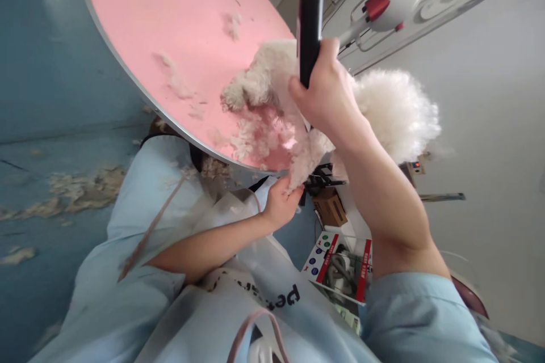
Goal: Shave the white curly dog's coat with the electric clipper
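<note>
My right hand [327,89] is wrapped around black hair clippers [310,31], whose body points up and whose lower end reaches toward the dog's coat. A fluffy white dog [395,116] stands at the edge of a round pink table [187,5]; my right forearm and hand cover part of its body. My left hand [281,207] grips one of the dog's legs [307,159] near its paw, at the table's rim. Another furry leg [247,89] rests on the tabletop. Clipped fur [253,136] lies between the legs.
Loose tufts [172,76] are scattered over the table, and more fur [85,190] covers the blue floor [46,91]. An open printed box [340,266] with a grey hose stands below, near a brown carton [330,208]. A white and red device [395,0] is by the wall.
</note>
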`<control>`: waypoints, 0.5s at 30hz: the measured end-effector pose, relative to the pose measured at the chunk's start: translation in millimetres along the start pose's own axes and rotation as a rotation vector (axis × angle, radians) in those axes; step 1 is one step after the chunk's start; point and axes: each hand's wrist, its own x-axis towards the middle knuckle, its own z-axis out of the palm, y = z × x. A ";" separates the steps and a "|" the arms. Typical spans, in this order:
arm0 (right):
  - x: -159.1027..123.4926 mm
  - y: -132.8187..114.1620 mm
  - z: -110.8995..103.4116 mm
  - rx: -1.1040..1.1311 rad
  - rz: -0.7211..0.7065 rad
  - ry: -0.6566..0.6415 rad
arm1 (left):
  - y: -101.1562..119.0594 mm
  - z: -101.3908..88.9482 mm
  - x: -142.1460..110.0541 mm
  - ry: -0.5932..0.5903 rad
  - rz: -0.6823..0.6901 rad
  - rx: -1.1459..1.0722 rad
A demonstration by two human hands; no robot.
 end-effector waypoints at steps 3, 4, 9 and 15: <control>-4.9 0.6 13.5 -0.025 0.070 -0.222 | -0.3 1.0 0.8 0.003 -0.003 -0.018; -6.8 2.0 20.6 -0.005 0.078 -0.294 | -0.5 1.4 0.9 0.005 -0.011 -0.019; -6.8 12.5 24.7 0.141 0.048 -0.285 | 0.8 0.8 1.0 0.020 -0.051 -0.012; -3.8 13.9 -6.5 0.051 0.020 0.038 | 9.5 1.1 3.1 0.000 -0.034 0.026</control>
